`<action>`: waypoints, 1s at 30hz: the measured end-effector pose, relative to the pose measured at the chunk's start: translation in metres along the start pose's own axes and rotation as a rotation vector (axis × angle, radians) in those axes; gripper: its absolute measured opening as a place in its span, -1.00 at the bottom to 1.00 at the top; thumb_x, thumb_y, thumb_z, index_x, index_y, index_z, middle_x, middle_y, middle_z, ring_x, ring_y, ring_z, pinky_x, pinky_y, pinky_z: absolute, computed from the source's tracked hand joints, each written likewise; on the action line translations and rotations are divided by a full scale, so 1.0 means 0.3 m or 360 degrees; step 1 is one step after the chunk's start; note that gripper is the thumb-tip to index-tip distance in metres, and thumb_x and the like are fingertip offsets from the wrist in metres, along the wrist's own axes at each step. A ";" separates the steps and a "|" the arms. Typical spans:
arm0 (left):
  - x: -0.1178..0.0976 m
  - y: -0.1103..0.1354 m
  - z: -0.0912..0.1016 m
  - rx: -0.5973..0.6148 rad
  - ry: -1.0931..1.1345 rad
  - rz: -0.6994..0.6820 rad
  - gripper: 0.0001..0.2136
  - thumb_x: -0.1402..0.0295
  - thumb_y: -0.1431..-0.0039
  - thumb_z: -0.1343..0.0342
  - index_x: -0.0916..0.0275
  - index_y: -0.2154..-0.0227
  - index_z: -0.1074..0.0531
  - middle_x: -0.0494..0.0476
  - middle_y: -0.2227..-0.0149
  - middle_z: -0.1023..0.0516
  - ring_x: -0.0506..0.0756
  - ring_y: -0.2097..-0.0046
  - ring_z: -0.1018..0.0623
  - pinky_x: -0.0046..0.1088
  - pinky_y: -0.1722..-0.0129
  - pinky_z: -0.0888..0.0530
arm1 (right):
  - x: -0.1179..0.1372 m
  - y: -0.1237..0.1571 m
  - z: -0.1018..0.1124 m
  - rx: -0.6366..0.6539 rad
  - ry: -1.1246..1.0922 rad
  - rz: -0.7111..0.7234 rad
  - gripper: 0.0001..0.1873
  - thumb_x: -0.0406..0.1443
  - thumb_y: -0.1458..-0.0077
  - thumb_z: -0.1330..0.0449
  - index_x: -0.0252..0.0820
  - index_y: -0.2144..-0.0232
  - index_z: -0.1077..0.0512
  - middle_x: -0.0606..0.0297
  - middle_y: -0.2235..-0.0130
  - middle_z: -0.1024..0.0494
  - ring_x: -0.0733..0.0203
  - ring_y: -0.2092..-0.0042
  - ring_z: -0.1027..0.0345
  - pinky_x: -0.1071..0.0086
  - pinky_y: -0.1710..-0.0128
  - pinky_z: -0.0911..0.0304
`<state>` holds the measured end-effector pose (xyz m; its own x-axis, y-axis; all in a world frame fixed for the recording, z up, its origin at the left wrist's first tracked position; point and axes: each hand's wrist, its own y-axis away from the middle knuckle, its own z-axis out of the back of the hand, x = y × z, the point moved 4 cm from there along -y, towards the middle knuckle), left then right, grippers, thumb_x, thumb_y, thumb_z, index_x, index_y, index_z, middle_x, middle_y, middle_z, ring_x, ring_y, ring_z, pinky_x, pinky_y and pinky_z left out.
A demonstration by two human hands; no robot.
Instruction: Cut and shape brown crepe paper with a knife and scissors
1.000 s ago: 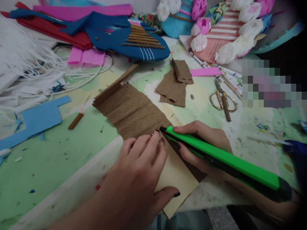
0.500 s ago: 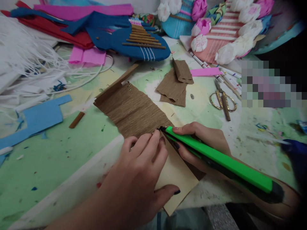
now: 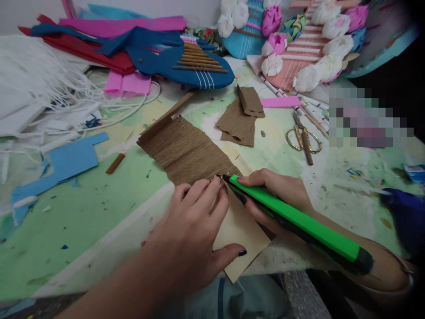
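Note:
My right hand (image 3: 282,192) is closed around a long green and black stapler (image 3: 299,217), thumb on top. The stapler's narrow black front end meets a brown crepe paper sheet (image 3: 192,150) where it borders a cream card (image 3: 242,230). My left hand (image 3: 199,226) lies over the card, its fingers bent together and pressing the brown paper's near edge beside the stapler's tip. My left thumb is stretched out over the card. The far end of the brown sheet is folded over. My fingers hide part of the join between paper and card.
Gold-handled scissors (image 3: 303,137) and smaller brown paper pieces (image 3: 237,124) lie beyond my right hand. A blue piece with brown sticks (image 3: 199,71) sits at the back. Blue scraps (image 3: 73,155), white cords (image 3: 49,75) and a short brown stick (image 3: 115,163) are on the left.
My view has shifted slightly, so most things appear a little displaced. Both hands and the stapler keep the same place on the paper and card.

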<state>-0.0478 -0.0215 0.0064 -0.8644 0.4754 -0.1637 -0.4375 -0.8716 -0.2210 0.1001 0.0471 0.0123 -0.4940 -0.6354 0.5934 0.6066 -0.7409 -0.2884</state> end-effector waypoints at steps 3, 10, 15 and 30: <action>0.001 -0.001 0.001 0.0003 -0.0011 0.0007 -0.36 -0.08 -0.06 -0.08 0.39 -0.01 -0.36 0.41 -0.12 -0.39 0.36 -0.06 -0.35 -0.01 0.06 -0.31 | 0.010 0.010 0.009 -0.0037 0.0015 0.0085 -0.76 -0.40 -0.01 -0.17 -0.03 0.23 -0.34 0.41 0.44 -0.55 0.28 0.52 -0.40 0.40 0.57 -0.25; 0.003 0.003 -0.004 0.0029 -0.0006 0.0011 -0.37 -0.07 -0.09 -0.05 0.39 -0.03 -0.35 0.42 -0.14 -0.36 0.38 -0.08 -0.33 0.01 0.03 -0.29 | 0.015 0.017 0.013 -0.0072 0.0033 0.0105 -0.79 -0.37 -0.01 -0.16 -0.03 0.26 -0.34 0.41 0.49 -0.52 0.29 0.58 -0.34 0.39 0.62 -0.19; 0.001 0.003 -0.001 0.0052 0.0012 0.0027 -0.35 -0.07 -0.09 -0.06 0.40 -0.05 -0.33 0.43 -0.16 -0.34 0.37 -0.10 -0.32 0.00 0.01 -0.28 | 0.015 0.029 0.014 -0.0078 0.0014 0.0093 -0.74 -0.37 0.00 -0.15 0.00 0.22 -0.33 0.37 0.40 -0.58 0.22 0.48 -0.44 0.34 0.54 -0.27; 0.000 0.001 0.000 0.0108 -0.0001 0.0025 -0.35 -0.05 -0.11 -0.05 0.41 -0.08 -0.30 0.44 -0.16 -0.32 0.38 -0.11 -0.30 0.01 0.03 -0.29 | 0.003 0.083 0.017 -0.0067 0.0145 0.0074 -0.70 -0.38 0.02 -0.17 0.02 0.20 -0.33 0.40 0.41 -0.58 0.16 0.40 -0.51 0.33 0.51 -0.31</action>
<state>-0.0478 -0.0217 0.0065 -0.8714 0.4617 -0.1658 -0.4398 -0.8850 -0.1526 0.1178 0.0292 0.0096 -0.5214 -0.6852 0.5086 0.6044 -0.7173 -0.3467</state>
